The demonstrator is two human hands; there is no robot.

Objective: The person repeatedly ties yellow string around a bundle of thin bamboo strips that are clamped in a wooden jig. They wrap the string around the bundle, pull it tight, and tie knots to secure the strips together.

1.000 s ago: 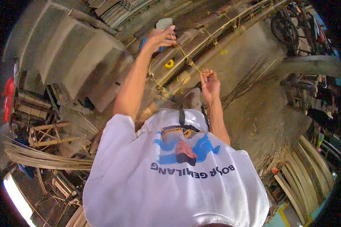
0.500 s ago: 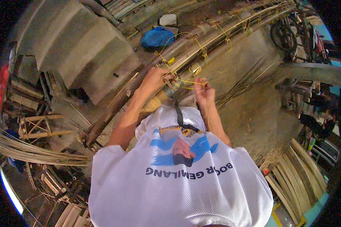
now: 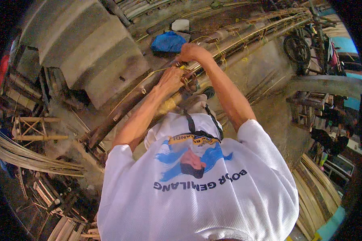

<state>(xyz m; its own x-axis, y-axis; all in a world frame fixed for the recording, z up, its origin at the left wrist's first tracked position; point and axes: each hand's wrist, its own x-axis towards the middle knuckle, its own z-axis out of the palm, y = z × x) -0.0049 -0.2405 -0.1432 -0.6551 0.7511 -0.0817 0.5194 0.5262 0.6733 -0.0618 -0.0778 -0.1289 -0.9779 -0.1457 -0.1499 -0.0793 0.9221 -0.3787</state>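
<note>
A long bundle of thin bamboo strips (image 3: 229,47), tied at intervals with yellow cord, slopes from in front of me to the far right. My left hand (image 3: 171,79) is closed at the near end of this bundle, its fingertips partly hidden. Just beyond it, my right hand (image 3: 192,53) reaches across the strips, closed with its fingers bent down toward the bundle. A loose yellow cord (image 3: 155,72) trails out leftward from between the two hands; the right fingers seem to pinch it, though the grip itself is mostly covered.
Dark poles (image 3: 108,124) run along the left of the bundle. Beyond the hands lies a blue plastic bag (image 3: 167,41) beside a pale block (image 3: 180,25). Bent bamboo strips (image 3: 36,157) lie at left, and a wheel (image 3: 297,49) stands at far right. Thin rods (image 3: 265,86) rest on the floor.
My right hand has moved from the bundle's right side, where it drew the yellow cord out, to its far side beyond my left hand. A cord now trails leftward.
</note>
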